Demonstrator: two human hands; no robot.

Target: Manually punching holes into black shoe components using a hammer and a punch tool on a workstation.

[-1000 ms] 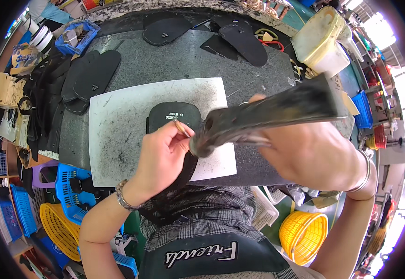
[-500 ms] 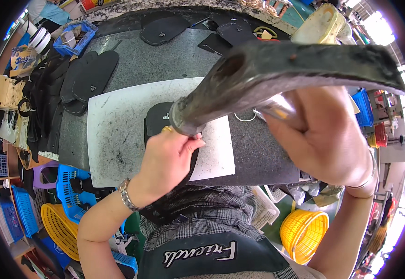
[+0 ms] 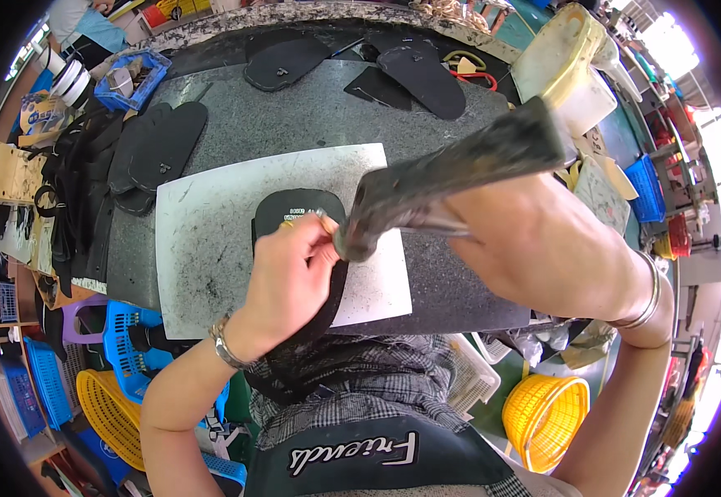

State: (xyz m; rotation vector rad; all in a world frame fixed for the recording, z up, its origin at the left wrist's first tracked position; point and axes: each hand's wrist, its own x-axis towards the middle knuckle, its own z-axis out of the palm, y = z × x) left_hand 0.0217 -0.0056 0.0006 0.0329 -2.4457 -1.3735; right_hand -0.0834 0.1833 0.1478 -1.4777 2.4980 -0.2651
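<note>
Pinching a small punch over the black sole (image 3: 298, 211), left hand (image 3: 290, 277); right hand (image 3: 534, 248) fisted round the raised mallet (image 3: 451, 178).

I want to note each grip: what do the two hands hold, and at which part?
The right hand grips a dark hammer-like tool near its lower end. The left hand pinches a small tube against the black sole.

A small white printed label (image 3: 298, 217) sits on the black sole (image 3: 294, 207), just above the left hand (image 3: 290, 277).
</note>
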